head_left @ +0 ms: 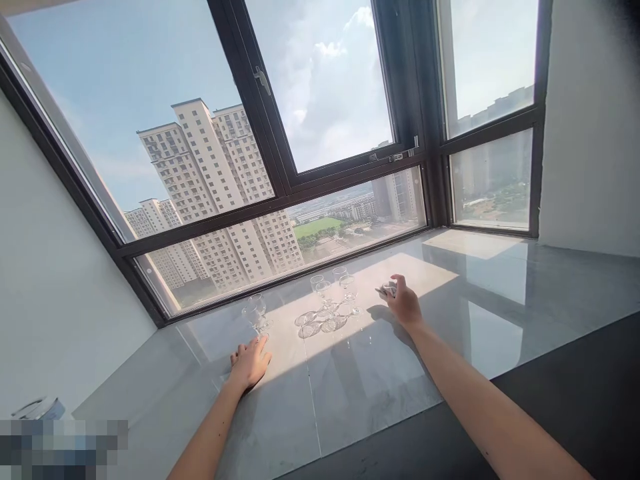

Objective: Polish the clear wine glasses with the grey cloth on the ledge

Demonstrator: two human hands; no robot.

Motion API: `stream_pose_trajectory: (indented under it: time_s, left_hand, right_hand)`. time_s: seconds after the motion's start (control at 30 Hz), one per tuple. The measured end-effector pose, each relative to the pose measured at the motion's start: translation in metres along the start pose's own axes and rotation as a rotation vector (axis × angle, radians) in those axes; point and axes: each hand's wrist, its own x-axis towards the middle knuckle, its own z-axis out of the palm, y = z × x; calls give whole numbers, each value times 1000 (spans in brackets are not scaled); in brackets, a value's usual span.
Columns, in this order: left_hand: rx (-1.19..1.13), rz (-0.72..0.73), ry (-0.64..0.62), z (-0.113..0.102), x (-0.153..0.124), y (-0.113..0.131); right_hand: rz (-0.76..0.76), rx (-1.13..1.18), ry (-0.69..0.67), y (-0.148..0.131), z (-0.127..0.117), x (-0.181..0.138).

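Right forearm (480, 397) is closest, coming in from lower right; left forearm (207, 427) enters bottom, left of centre. Both of my hands are over a glossy grey windowsill (370, 383). Right hand (405, 307): fingers closed on a small grey-white bundle (387, 289), too small to tell what. Left hand (251, 365): palm down, fingers loosely spread, nothing gripped; fingertips right at the foot of the left-hand stemmed glasses (257, 307), can't tell if touching. More clear stemmed glasses (347, 288) stand upright in a cluster between my hands, set back near the window; they overlap, so no firm count. Their rounded shadows (323, 323) fall toward me on the sunlit patch. Dark window frame (285, 193) behind, tall tower blocks (215, 160) and a green field (317, 227) outside.
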Motion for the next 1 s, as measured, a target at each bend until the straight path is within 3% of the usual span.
stream_pose_trajectory:
  time_s: [0.23, 0.3, 0.43, 0.53, 0.63, 0.83, 1.0]
  left_hand:
    - [-12, -109, 29, -5, -16, 15]
    - [-30, -88, 91, -11, -31, 37]
    - [-126, 277, 17, -20, -53, 103]
    - [-170, 361, -15, -20, -46, 149]
    - [-172, 385, -83, -19, -23, 177]
    - [-205, 355, -225, -31, 14, 196]
    - [-191, 437, -160, -33, -16, 179]
  right_hand:
    - [12, 11, 0, -2, 0, 0]
    - [1, 16, -8, -2, 1, 0]
    - [9, 19, -21, -2, 2, 0]
    - [18, 25, -15, -1, 1, 0]
    - [-1, 31, -17, -2, 1, 0]
    - [-3, 34, -18, -4, 0, 0]
    - [0, 33, -10, -3, 0, 1]
